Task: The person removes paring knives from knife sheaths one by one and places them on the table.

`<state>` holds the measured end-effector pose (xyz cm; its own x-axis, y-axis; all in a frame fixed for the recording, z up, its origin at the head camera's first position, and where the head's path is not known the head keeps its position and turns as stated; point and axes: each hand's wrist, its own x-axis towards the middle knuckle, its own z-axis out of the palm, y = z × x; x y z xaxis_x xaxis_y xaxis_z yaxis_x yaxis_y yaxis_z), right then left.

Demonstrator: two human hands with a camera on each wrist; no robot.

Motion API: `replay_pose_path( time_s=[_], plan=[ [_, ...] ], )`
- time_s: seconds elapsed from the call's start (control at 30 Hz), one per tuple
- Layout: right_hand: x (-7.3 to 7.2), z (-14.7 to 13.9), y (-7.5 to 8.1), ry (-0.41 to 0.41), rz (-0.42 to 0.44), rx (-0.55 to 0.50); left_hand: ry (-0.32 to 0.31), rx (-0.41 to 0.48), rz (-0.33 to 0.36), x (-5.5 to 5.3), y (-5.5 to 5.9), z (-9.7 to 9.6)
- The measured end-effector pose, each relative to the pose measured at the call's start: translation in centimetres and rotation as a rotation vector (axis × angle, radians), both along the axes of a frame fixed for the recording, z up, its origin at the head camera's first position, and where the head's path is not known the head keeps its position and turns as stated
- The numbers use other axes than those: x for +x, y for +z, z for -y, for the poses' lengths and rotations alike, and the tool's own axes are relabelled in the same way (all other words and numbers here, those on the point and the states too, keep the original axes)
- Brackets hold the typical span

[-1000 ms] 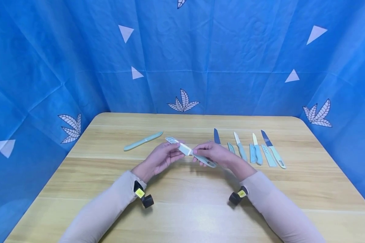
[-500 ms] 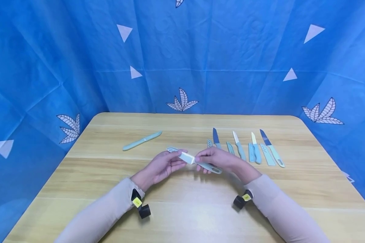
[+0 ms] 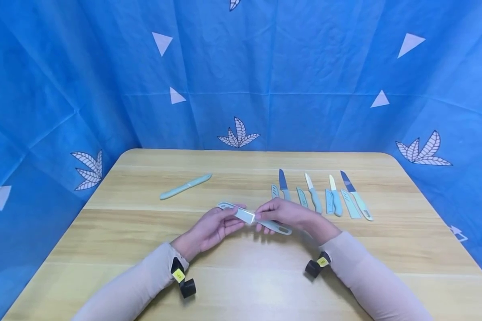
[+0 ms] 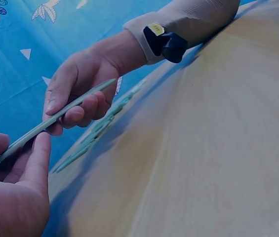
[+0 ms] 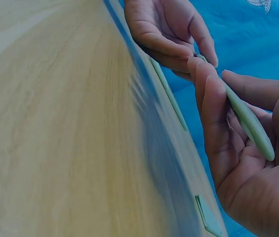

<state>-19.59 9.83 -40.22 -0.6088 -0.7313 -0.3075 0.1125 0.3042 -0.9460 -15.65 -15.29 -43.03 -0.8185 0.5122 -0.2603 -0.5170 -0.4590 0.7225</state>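
Over the middle of the table, my left hand (image 3: 214, 228) pinches a pale blue-green slotted blade sheath (image 3: 243, 215) between thumb and fingers. My right hand (image 3: 286, 211) grips the pale green handle of a knife (image 3: 279, 228), whose end has a long hole. Sheath and handle run in one line, meeting between the two hands. How much blade lies within the sheath I cannot tell. The right wrist view shows the handle (image 5: 250, 123) across the right fingers; the left wrist view shows both hands on the knife nearly edge-on.
To the left lies a closed light-green knife (image 3: 185, 186). At right stands a row of several bare knives beside their sheaths, including a dark-bladed knife (image 3: 356, 195), a yellowish-bladed knife (image 3: 335, 196) and a slotted sheath (image 3: 351, 205). A blue curtain (image 3: 241, 76) hangs behind the table.
Both hands have come down and nearer to the person with the knife and sheath, which now lie at a flatter slant. The other knives have stayed in place.
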Motion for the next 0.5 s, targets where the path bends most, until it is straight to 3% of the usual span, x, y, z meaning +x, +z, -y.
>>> replay_pose_path(
  time_s=[0.5],
  plan=[
    [-0.29, -0.41, -0.49, -0.012, 0.019, 0.000, 0.039, 0.035, -0.020, 0.32, -0.81, -0.68]
  ],
)
